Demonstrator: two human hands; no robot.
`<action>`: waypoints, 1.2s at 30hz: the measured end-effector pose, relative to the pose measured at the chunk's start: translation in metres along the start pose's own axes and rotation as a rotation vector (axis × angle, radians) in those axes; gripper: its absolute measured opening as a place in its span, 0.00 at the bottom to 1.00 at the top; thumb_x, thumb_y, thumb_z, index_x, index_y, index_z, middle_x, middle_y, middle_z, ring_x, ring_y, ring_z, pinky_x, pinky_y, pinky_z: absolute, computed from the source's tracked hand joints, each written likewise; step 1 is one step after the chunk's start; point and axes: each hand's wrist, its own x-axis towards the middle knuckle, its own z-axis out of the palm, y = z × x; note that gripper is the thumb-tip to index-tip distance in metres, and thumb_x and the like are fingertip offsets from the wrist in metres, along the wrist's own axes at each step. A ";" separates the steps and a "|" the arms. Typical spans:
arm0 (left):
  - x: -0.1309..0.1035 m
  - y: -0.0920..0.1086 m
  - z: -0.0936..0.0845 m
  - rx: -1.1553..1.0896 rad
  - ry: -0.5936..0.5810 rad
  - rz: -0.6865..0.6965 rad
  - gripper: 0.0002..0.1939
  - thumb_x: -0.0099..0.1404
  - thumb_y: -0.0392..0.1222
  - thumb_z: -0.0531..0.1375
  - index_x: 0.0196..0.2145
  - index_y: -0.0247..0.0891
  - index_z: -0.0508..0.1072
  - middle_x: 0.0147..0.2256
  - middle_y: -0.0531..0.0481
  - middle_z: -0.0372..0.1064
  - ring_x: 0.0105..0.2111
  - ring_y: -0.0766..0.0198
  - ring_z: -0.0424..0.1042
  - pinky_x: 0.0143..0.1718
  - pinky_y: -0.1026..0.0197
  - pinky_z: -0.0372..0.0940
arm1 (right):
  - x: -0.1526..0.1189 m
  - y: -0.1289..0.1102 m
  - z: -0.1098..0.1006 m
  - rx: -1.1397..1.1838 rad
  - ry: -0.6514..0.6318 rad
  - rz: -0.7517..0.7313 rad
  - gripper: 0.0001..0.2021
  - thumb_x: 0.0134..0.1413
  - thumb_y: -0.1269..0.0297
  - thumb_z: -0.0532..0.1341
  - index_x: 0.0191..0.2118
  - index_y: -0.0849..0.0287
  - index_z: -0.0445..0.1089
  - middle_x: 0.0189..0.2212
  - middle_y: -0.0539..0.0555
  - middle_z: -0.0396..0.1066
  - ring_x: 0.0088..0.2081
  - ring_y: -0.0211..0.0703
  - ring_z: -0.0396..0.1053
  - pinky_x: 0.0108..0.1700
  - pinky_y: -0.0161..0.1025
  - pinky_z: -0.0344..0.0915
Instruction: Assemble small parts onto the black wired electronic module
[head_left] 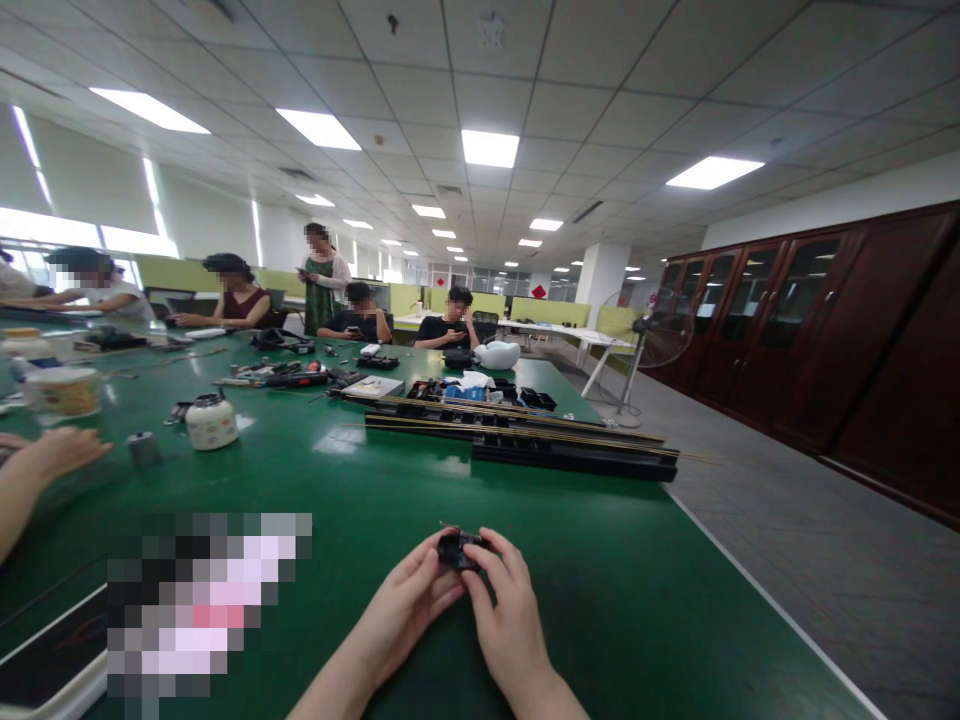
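Note:
Between my two hands, just above the green table (645, 600), is a small black device part (459, 550); its exact kind is too small to make out. My left hand (411, 600) grips its left side between thumb and fingers. On the right side, the thumb and fingers of my right hand (504, 600) press against it. A thin piece sticks up at its top edge. My fingers hide much of its underside.
Long black rails (577, 460) with thin brass-coloured rods lie ahead. A white jar (212, 422) and a grey cylinder (144, 450) stand to the left, near a co-worker's hand (64, 452). A white-framed screen (56, 645) lies at lower left. A fan (651, 335) stands beyond the table.

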 end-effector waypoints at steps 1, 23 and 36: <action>0.000 0.000 0.000 -0.031 -0.006 -0.015 0.17 0.56 0.39 0.59 0.44 0.39 0.68 0.45 0.43 0.69 0.42 0.60 0.70 0.49 0.55 0.57 | 0.000 -0.001 0.000 0.009 0.007 0.000 0.11 0.53 0.68 0.54 0.42 0.52 0.68 0.46 0.54 0.65 0.48 0.44 0.64 0.48 0.44 0.64; -0.003 -0.002 0.016 -0.430 -0.102 -0.205 0.16 0.63 0.47 0.48 0.38 0.35 0.71 0.35 0.47 0.72 0.34 0.67 0.70 0.43 0.62 0.61 | 0.000 -0.008 -0.003 0.016 -0.115 -0.044 0.12 0.52 0.71 0.55 0.43 0.51 0.67 0.48 0.53 0.64 0.50 0.44 0.61 0.51 0.46 0.61; 0.003 0.002 -0.002 -0.356 -0.022 -0.121 0.16 0.60 0.47 0.53 0.40 0.33 0.70 0.39 0.42 0.71 0.42 0.58 0.70 0.48 0.55 0.59 | 0.000 0.003 0.000 -0.011 -0.014 -0.022 0.11 0.55 0.71 0.52 0.44 0.55 0.64 0.42 0.53 0.69 0.46 0.43 0.63 0.49 0.45 0.60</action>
